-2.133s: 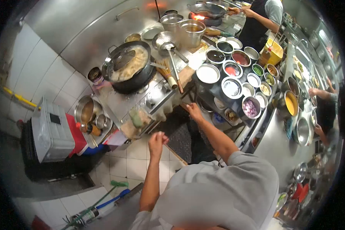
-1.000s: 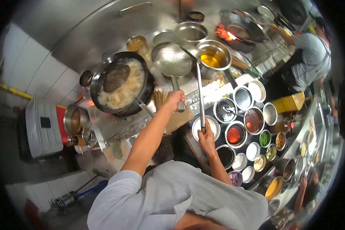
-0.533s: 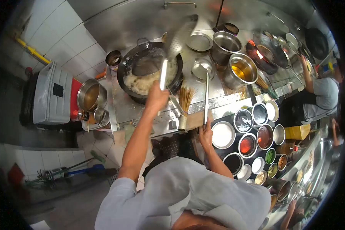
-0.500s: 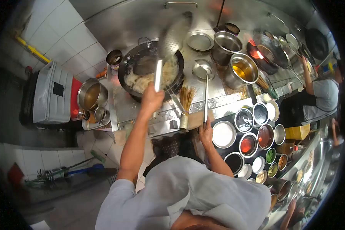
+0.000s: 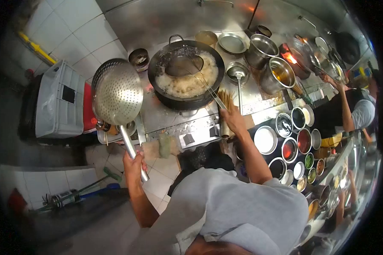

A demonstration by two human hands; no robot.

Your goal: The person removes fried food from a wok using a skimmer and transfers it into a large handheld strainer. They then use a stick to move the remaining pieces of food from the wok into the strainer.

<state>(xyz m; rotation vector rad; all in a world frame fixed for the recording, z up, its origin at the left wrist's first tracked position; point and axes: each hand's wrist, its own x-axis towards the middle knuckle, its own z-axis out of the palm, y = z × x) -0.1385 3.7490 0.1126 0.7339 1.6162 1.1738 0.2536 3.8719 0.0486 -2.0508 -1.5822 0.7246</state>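
Observation:
My left hand [image 5: 134,166] is wrapped round the handle of a large perforated metal skimmer [image 5: 118,91], held up left of the stove over the pots there. Its bowl looks bare. My right hand [image 5: 234,120] is closed on the handle end of a wire mesh strainer [image 5: 185,66]. The strainer's round mesh rests in a black wok [image 5: 156,87] of bubbling, foamy oil [image 5: 181,86]. Beside the right hand stands a bamboo wok brush [image 5: 225,97], partly hidden by it. A metal ladle [image 5: 238,72] lies on the stove top just beyond.
Metal pots [image 5: 261,49] and one with yellow oil [image 5: 280,75] stand right of the wok. Several bowls of sauces and ingredients [image 5: 290,149] line the right side. Flames [image 5: 289,57] burn under another wok, where a co-worker [image 5: 364,112] stands. A grey crate [image 5: 60,102] is at left.
The skimmer has swung from above the wok to the left. My right hand has left the ladle and moved to the strainer's handle. The strainer's mesh still lies in the wok.

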